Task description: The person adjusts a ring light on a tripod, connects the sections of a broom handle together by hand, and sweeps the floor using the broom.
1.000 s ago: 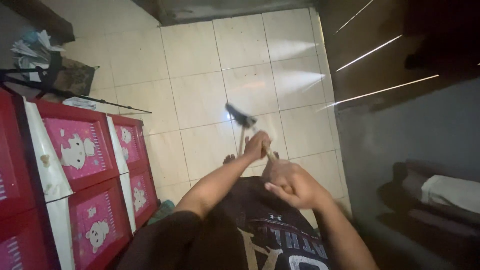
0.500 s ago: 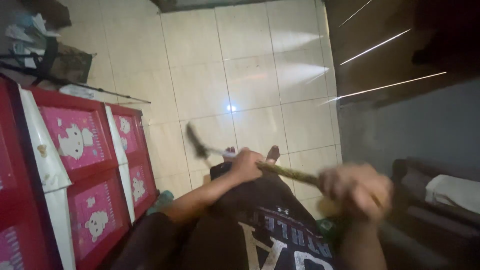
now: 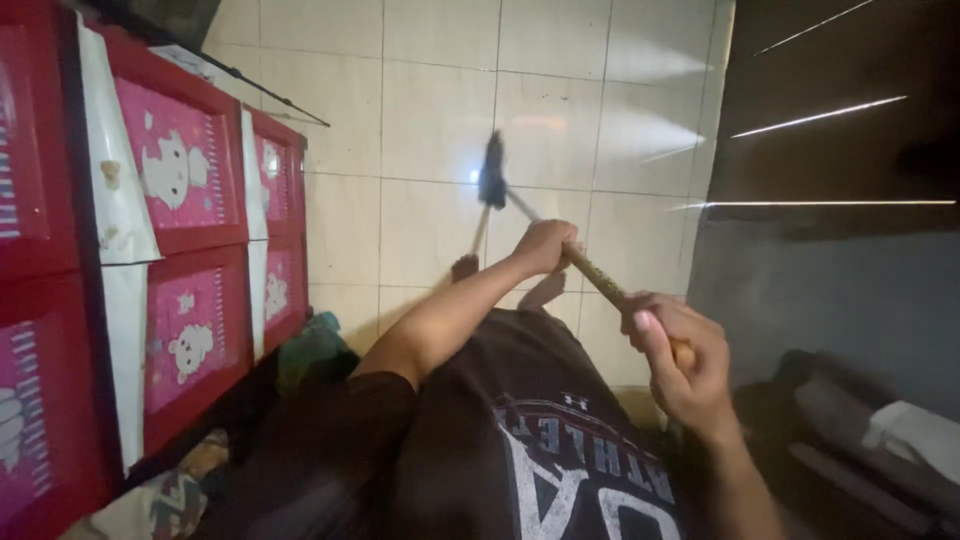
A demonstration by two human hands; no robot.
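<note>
While both hands grip the broom handle (image 3: 600, 280), red drawers (image 3: 190, 240) stand close.

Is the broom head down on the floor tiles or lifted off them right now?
Cannot tell for sure. The broom head is blurred over the tiles; both hands, left and right, grip the slanting handle.

The tiled floor (image 3: 430, 110) in front is wide and bare, so there is lots of room to swing there. On the left, a red cabinet (image 3: 190, 260) with pink doors stands like a wall, close to the left arm. A thin dark rod (image 3: 270, 92) sticks out near its top. On the right, a dark wall (image 3: 830, 150) blocks the way. Low on the right, dark things and a white cloth (image 3: 915, 435) sit near the right hand (image 3: 675, 355). The long stick (image 3: 600, 280) crosses the middle.
</note>
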